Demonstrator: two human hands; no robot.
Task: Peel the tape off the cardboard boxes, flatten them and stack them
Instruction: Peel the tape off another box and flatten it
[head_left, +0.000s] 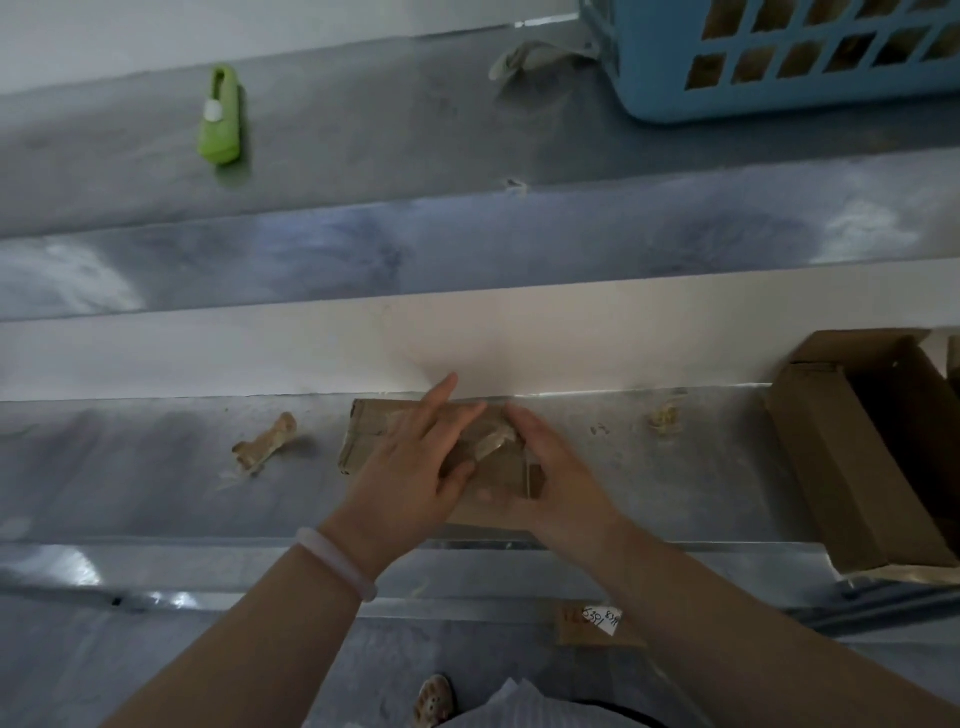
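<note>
Cardboard box: a small brown cardboard box (371, 434) lies flat on the tabletop (156, 467), dead centre, its far edge up against the raised step at the back, and both hands are on it.
Left hand: the left hand (410, 457) lies on top of the box with its fingers straight and spread, pointing far and to the right. The grip is apart and simply pressing down, and the thumb reaches toward the middle of the box.
Bracelet: a pale bracelet (337, 569) sits on the left wrist.
Right hand: the right hand (553, 467) is cupped round the right end of the box, fingers curled over the far side and thumb at the near side, so the grip is clamped on the box.
Tape: a shiny strip of tape (496, 441) stands up from the box top between the two hands. It is blurred, and I cannot tell whether the right fingertips also pinch it.
Wad of tape: a crumpled brownish wad of tape (265, 441) lies on the tabletop just left of the box, not touching it.
Scrap: a smaller scrap (665, 415) lies to the right, near the back step.
Open box: a bigger open box (841, 467) lies tipped at the right edge, well apart from the hands.
Far surface: a green object (221, 117) lies far left. Far right there's a blue basket (675, 62) with brown things showing through its slots.
Near edge: a paper slip (602, 618) with handwritten numbers lies below the tabletop's lip, and a shoe (434, 701) shows on the floor.
</note>
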